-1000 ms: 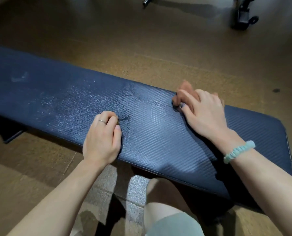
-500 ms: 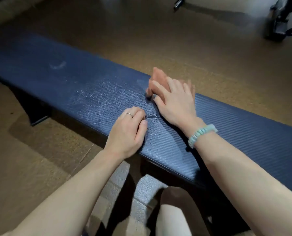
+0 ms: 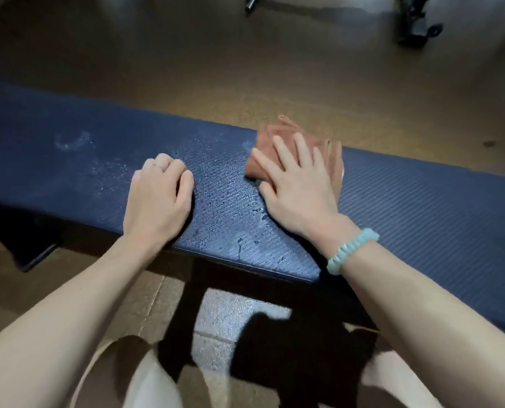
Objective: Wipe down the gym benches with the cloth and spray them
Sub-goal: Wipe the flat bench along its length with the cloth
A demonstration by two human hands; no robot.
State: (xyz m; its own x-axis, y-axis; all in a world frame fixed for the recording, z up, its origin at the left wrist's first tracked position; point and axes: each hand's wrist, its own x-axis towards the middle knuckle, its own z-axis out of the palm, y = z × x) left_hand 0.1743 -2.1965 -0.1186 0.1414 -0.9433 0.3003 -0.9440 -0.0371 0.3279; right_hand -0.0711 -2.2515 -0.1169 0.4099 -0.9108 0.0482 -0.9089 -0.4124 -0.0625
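A long dark blue padded bench (image 3: pixel 422 207) runs across the view from left to right. Its middle is wet with spray droplets. A folded reddish-brown cloth (image 3: pixel 277 135) lies on the bench near its far edge. My right hand (image 3: pixel 295 184) presses flat on the cloth with fingers spread and straight. My left hand (image 3: pixel 160 195) rests on the wet pad to the left, fingers curled under, holding nothing. No spray bottle is in view.
Brown rubber gym floor (image 3: pixel 245 69) lies beyond the bench. A black equipment base with wheels (image 3: pixel 416 25) stands at the far right, and a dark bar end (image 3: pixel 251 4) at the top. The bench's black leg (image 3: pixel 186 304) and my knees are below.
My right hand has opened flat on the cloth, which now shows spread out near the far edge. The camera has shifted; my left hand stays curled on the pad.
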